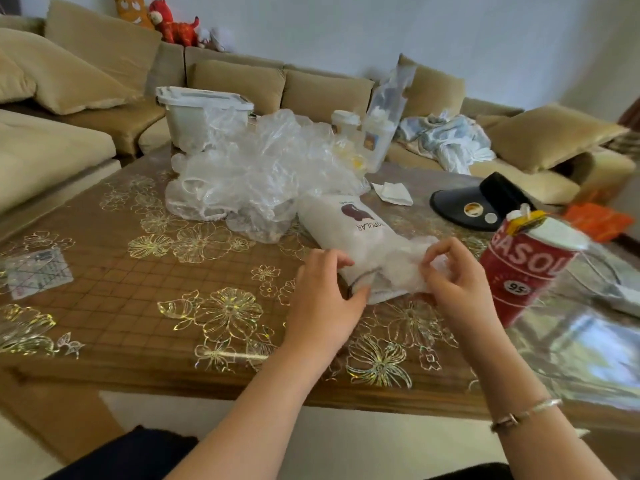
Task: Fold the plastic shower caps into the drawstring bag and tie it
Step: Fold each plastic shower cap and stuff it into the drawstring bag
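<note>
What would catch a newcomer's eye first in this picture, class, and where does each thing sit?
First, the two hands at centre: the left hand holds the mouth of the white drawstring bag, the right hand pinches clear plastic there. Behind lies a heap of clear shower caps. On the right stands a red can.

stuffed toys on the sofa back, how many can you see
2 clearly: an orange stuffed toy at the top left, cut off by the frame edge, and a red stuffed toy right beside it. A pale blurred shape to the right of the red one may be a third.
</note>
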`<state>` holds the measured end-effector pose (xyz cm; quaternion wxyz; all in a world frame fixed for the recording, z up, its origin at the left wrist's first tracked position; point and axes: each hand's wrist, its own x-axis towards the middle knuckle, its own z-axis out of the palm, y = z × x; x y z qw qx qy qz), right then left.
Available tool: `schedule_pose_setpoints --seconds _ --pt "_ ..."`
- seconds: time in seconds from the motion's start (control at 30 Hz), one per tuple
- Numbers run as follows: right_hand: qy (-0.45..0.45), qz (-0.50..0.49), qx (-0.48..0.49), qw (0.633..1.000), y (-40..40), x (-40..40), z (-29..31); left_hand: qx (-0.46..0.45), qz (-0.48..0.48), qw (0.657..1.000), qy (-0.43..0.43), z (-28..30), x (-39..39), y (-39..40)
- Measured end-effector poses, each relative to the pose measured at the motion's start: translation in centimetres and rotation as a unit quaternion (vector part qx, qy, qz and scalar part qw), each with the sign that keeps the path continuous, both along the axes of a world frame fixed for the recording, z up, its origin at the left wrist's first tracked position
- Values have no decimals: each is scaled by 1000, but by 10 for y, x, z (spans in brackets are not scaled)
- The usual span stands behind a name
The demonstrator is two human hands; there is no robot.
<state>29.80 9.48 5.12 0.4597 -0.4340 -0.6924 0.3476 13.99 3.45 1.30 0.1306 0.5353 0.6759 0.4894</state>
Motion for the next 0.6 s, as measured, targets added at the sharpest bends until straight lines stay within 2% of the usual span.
schedule_pose_setpoints --seconds 0.13,0.4,0.6 --pt "-3 29 -48 998 6 14 -12 5 19 1000 -10 -7 7 9" --pt "-66 75 -22 995 8 -6 -28 24 46 998 -26 -7 13 14" --pt "-244 117 65 960 14 -22 -35 101 58 993 -35 1 1 10"
